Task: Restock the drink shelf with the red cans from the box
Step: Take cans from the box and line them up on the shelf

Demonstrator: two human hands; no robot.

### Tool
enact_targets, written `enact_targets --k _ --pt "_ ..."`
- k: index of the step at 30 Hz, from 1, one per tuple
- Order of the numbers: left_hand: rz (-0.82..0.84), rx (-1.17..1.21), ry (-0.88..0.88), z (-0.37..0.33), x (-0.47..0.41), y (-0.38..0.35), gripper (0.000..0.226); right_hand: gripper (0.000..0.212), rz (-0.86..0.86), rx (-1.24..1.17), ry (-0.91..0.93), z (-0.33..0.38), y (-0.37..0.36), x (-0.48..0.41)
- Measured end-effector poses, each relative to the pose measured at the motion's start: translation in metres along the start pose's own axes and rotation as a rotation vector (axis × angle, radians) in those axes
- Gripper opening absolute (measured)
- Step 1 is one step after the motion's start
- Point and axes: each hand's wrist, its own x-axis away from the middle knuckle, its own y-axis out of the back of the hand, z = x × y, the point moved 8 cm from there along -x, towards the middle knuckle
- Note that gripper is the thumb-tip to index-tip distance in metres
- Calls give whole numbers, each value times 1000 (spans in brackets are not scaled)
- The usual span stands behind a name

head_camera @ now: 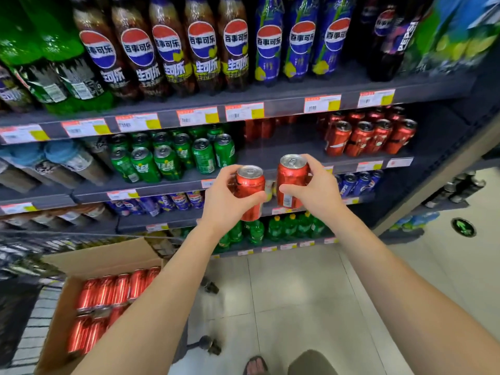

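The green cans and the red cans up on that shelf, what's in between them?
Mostly bare shelf between the green cans and red cans, with a few red cans far back, in the head view.

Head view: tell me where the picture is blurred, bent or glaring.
Head view: the shelf edges bow from the wide lens; bottles and left margin smear with blur; the floor shows soft glare; both held cans stay fairly sharp.

Pale glossy floor tiles [297,288] catch a soft overhead glare. A round green floor sticker [463,227] sits off to the right. The dark grey shelving unit [167,115] fills the wall ahead, its edges lined with white, orange and yellow price tags [244,111]. At far left, what may be a wire cart [38,320] is too blurred to tell.
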Motion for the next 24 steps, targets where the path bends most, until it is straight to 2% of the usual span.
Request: enact_targets --k 4,8,10,15,19,24 --pt "-32 7 -25 19 -36 -24 62 68 18 -21 31 -30 -5 -48" --pt "-87 15 -75 47 -74 -55 64 87 -24 -31 103 -64 -12 -104" --pt "-117 44 -110 60 -91 -71 63 89 -37 -43 154 -80 -18 -132" --pt "-211 48 -202 92 -116 -113 62 76 -106 -50 276 -113 -24 -197" --pt "-260 93 -279 103 -124 -135 59 89 -138 -56 330 -127 -31 -240" --pt "-297 127 -381 106 -125 -149 50 83 -136 -51 422 -137 -46 -272"
